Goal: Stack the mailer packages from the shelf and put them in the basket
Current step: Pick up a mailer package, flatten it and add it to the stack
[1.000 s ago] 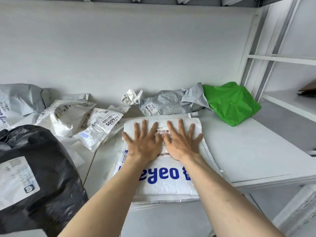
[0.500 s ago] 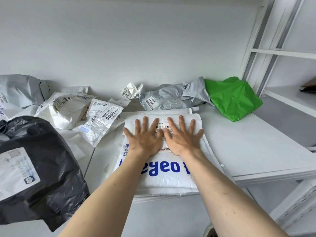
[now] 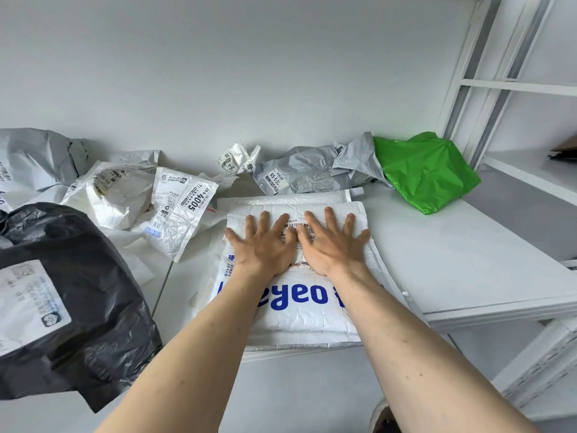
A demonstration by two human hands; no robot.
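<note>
Both my hands lie flat with fingers spread, gripping nothing: my left hand (image 3: pixel 265 248) and right hand (image 3: pixel 331 245) press side by side on the white padded mailer (image 3: pixel 296 310) with blue lettering. It tops a small stack, with at least one more white mailer (image 3: pixel 281 200) showing at its far edge, and the stack's near end overhangs the front lip of the shelf (image 3: pixel 468 270). I judge these padded ones light and a bit springy, with slick plastic skins that could slide over each other. I'd take hold by both long sides, thumbs on top and fingers under, squeezing the stack together.

To my left a bulky black bag (image 3: pixel 78 307) sits close; it looks soft and floppy. Behind it lie crumpled white mailers (image 3: pixel 175 220) with labels and a grey one (image 3: pixel 34 157) by the wall. Further back, a small crumpled white packet (image 3: pixel 237 157), a grey wrinkled mailer (image 3: pixel 312 170) and a green bag (image 3: pixel 424 170) rest near the wall; all look limp and light. The shelf is smooth white board, with more white racking (image 3: pixel 515 85) to the right. I see no basket from here
</note>
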